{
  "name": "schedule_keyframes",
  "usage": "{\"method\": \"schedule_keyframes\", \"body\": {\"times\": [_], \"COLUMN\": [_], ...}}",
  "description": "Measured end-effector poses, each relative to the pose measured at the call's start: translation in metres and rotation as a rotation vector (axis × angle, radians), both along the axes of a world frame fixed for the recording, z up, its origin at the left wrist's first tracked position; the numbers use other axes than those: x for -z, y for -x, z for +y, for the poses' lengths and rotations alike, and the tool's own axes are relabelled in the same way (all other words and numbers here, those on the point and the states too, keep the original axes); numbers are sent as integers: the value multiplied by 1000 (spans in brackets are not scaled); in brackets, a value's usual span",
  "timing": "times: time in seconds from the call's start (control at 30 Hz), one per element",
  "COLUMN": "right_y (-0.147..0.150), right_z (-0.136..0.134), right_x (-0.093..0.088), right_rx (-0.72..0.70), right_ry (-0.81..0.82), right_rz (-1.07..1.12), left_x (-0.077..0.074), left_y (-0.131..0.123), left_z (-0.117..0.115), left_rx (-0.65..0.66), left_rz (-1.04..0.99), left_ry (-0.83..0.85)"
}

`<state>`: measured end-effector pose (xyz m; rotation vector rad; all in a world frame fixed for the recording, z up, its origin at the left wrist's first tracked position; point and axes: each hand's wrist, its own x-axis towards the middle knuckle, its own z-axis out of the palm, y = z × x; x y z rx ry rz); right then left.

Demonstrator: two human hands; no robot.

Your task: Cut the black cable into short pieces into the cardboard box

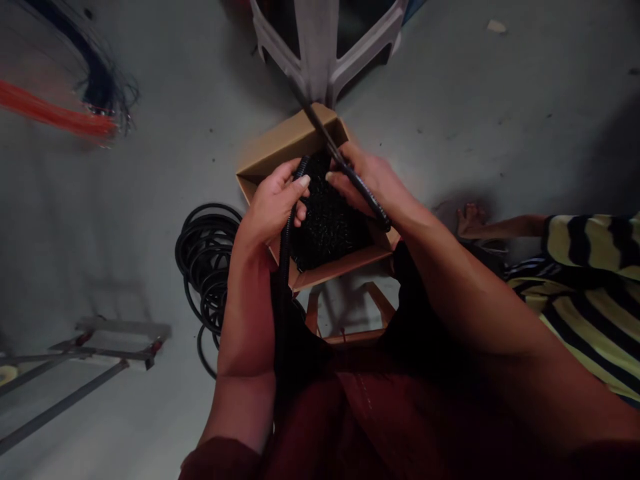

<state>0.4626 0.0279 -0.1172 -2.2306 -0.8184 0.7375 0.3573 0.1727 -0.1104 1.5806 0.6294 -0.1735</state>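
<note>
In the head view, my left hand (279,202) is closed around a black corrugated tube (285,247), thumb pressed on it near its upper end. The tube runs down along my forearm. My right hand (364,175) grips a long dark tool (367,193) with a narrow, blade-like far part and a thick black handle; blur hides its exact kind. Both hands are over an open cardboard box (340,267). Inside the box lie many small black pieces (327,223), too dark to make out singly.
Coils of black tubing (207,257) lie left of the box. Beyond it stands a grey plastic stool (317,47). Orange wires (55,117) and dark blue wires (97,77) are at upper left, a metal frame (115,350) at lower left. Another person's striped sleeve (590,243) is at right.
</note>
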Motion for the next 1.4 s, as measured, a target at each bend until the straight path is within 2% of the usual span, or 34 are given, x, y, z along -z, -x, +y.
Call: {"method": "schedule_keyframes", "body": {"times": [0.13,0.23,0.37,0.47,0.67,0.8,0.93,1.0,1.07,1.17,1.27,1.4], "right_y": [0,1,0,-1,-10,-15,-13,-11,-10,-10,-11,-10], "right_z": [1,2,2,1,-1,-3,-3,-3,-3,-3,-1,0], "right_x": [-9,-18,-21,-19,-21,-19,-9,-6,-6,-9,-12,-8], "right_rx": [149,143,71,79,207,265,172,125,114,129,106,64], "right_ry": [-236,-205,-105,-91,-151,-170,-78,-94,-124,-81,-27,-45], "right_rz": [249,337,255,179,101,80,-120,-167,-157,-122,-109,-110], "left_x": [-1,3,6,4,3,15,29,33,32,27,22,21], "left_y": [0,-1,-3,-3,1,0,0,1,0,-2,-4,-4], "left_z": [-6,-10,-15,-19,-29,-31,-29,-28,-27,-27,-28,-29], "left_rx": [66,112,128,128,142,144,132,137,151,155,137,126], "left_rz": [-6,-15,-26,-32,-39,-51,-79,-86,-81,-85,-134,-164], "left_ry": [68,67,44,62,141,-10,-281,-343,-354,-376,-456,-535]}}
